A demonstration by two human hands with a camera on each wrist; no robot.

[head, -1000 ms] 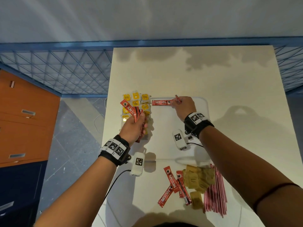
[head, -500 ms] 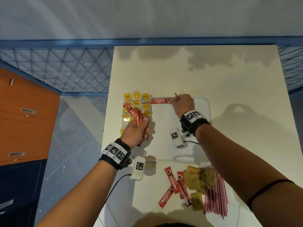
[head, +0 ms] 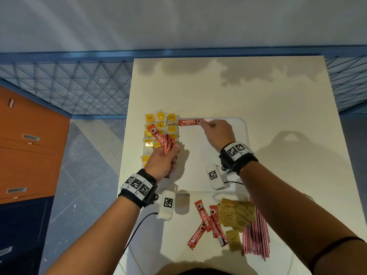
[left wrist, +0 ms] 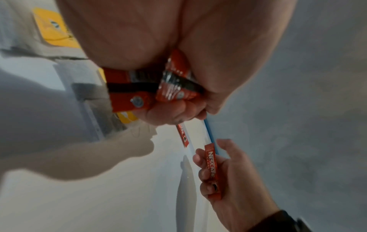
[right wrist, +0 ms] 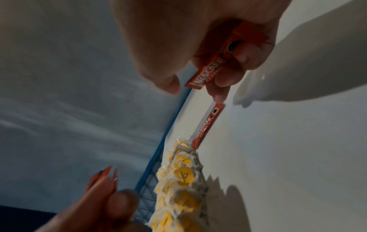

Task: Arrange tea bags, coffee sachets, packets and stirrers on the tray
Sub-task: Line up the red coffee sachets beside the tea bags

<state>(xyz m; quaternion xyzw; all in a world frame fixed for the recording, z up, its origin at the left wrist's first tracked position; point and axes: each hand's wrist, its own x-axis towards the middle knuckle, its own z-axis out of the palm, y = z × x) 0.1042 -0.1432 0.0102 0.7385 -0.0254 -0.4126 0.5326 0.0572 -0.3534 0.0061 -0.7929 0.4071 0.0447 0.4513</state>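
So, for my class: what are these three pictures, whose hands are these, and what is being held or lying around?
A person wears three cameras: one on the head, one on each wrist. The head view looks down at a white tray on a table. The left hand grips a bunch of coffee sachets. The right hand holds one sachet beside one already laid down, next to yellow tea bags. Brown packets and stirrers wait nearer the person.

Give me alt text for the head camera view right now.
Over a white tray, the right hand holds a red coffee sachet next to one already laid beside the yellow tea bags; the left hand grips a bunch of sachets. Nearer, loose sachets, brown packets and pink stirrers wait on the table.
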